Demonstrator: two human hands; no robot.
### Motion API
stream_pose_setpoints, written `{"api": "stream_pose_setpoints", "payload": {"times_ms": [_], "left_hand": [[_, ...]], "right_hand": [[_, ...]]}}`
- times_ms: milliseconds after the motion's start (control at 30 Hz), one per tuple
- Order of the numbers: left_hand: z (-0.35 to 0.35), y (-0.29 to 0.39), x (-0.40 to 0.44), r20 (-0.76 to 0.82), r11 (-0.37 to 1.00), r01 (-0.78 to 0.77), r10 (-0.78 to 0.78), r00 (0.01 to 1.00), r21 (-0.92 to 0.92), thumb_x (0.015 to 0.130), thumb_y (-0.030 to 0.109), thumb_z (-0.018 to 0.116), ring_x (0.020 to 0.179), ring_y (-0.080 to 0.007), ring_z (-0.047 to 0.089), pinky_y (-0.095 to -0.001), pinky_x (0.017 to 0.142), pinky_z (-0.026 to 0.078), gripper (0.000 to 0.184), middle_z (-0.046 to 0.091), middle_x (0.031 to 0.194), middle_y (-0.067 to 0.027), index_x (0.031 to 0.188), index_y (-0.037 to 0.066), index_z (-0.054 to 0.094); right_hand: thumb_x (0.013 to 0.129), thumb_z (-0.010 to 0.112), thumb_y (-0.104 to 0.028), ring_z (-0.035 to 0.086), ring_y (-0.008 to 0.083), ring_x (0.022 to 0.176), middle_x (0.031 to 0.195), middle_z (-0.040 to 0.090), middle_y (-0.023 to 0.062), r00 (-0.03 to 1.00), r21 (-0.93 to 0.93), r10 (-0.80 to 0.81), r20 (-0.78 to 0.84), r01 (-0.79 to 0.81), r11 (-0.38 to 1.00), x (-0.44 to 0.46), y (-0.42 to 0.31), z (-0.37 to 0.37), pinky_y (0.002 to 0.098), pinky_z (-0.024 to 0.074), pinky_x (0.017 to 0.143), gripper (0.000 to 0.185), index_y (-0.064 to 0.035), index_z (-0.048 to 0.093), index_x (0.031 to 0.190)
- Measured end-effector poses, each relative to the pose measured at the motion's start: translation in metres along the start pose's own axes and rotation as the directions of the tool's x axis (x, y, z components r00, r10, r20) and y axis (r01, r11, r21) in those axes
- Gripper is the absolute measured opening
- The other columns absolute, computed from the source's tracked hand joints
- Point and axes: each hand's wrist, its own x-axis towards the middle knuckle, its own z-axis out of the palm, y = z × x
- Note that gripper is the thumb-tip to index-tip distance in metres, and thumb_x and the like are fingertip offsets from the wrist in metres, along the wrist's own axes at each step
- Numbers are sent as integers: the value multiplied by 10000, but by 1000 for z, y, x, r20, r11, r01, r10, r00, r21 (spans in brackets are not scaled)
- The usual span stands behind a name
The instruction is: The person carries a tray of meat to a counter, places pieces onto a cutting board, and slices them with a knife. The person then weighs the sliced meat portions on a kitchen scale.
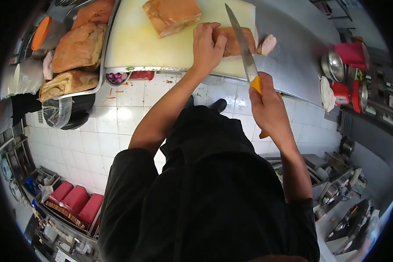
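Note:
My right hand (270, 105) is closed around the yellow handle of a long kitchen knife (241, 37). The blade points away from me and lies across the right part of a browned piece of pork belly (232, 40); whether it has cut in, I cannot tell. With bent fingers and thumb, my left hand (208, 49) grips the left end of that piece. A small pale cut-off piece (267, 44) sits to the right, by the edge of the white cutting board (131, 39). A larger slab of pork belly (172, 15) rests farther back on the board.
On the left, a metal tray (101, 65) holds several meat slabs (79, 47). A bowl of purple onion pieces (116, 77) is below the board's near edge. Metal bowls (332, 65) and a red container (351, 54) stand at the right. Red bins (76, 198) are behind me on the left.

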Motion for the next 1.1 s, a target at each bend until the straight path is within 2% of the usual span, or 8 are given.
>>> {"api": "stream_pose_setpoints", "payload": {"times_ms": [267, 367, 467, 567, 667, 767, 900, 1100], "left_hand": [[-2, -1, 0, 1, 994, 95, -95, 995, -60, 805, 163, 614, 936, -324, 510, -396, 835, 432, 261, 556, 974, -161, 1014, 7, 613], [-13, -9, 6, -68, 993, 54, -61, 996, -106, 804, 163, 617, 955, -328, 527, -393, 835, 436, 251, 575, 973, -163, 1001, 8, 626], [-27, -4, 18, -87, 947, 198, -226, 970, -253, 804, 160, 615, 972, -329, 538, -399, 837, 437, 246, 586, 961, -162, 994, 4, 633], [-24, -5, 20, -99, 984, 103, -118, 988, -144, 806, 137, 596, 971, -335, 533, -416, 843, 433, 236, 584, 970, -155, 1003, 10, 627], [-2, 1, 12, -127, 991, -70, 84, 988, 115, 811, 116, 576, 935, -341, 523, -435, 836, 425, 205, 574, 949, -156, 983, 12, 618], [18, 7, 7, -90, 995, 90, -86, 992, 37, 817, 114, 565, 898, -351, 510, -448, 822, 419, 172, 557, 918, -161, 950, 10, 602], [24, 1, 4, -127, 997, 25, -16, 992, 68, 817, 122, 585, 873, -346, 505, -453, 796, 412, 142, 544, 888, -161, 903, 9, 585], [23, 2, 6, -130, 995, 52, -41, 991, 84, 851, 155, 584, 855, -326, 521, -423, 784, 429, 161, 572, 865, -155, 881, -2, 606]], "right_hand": [[936, 493, -170, 590, 509, 856, 849, 619, 322, 998, -12, 63, 31, -62, 998, -5, -13, 1, 557, 445, 783, 384, -50, 357, 1274], [937, 490, -167, 591, 507, 865, 852, 621, 319, 996, -55, 85, 35, -83, 995, -4, -17, 1, 561, 445, 784, 378, -51, 358, 1271], [937, 486, -165, 595, 506, 853, 852, 621, 318, 997, -126, 71, 22, -68, 990, -5, -20, -1, 564, 450, 777, 372, -50, 358, 1266], [937, 486, -163, 600, 503, 831, 851, 619, 318, 997, -162, 68, 29, -62, 985, -4, -24, -6, 559, 459, 764, 363, -42, 360, 1255], [937, 485, -161, 604, 500, 814, 845, 621, 313, 990, -160, 125, 64, -113, 981, -1, -33, -10, 554, 464, 754, 345, -32, 367, 1234], [940, 486, -166, 605, 500, 811, 839, 623, 309, 985, -143, 153, 78, -141, 980, -1, -39, -12, 553, 460, 751, 327, -27, 378, 1216], [948, 489, -191, 602, 506, 824, 846, 619, 315, 991, -167, 119, 63, -107, 980, 1, -38, -14, 557, 447, 766, 329, -28, 384, 1215], [957, 486, -227, 597, 506, 859, 860, 618, 315, 982, -151, 169, 80, -156, 976, 5, -41, -13, 556, 435, 797, 347, -33, 383, 1226]]}}
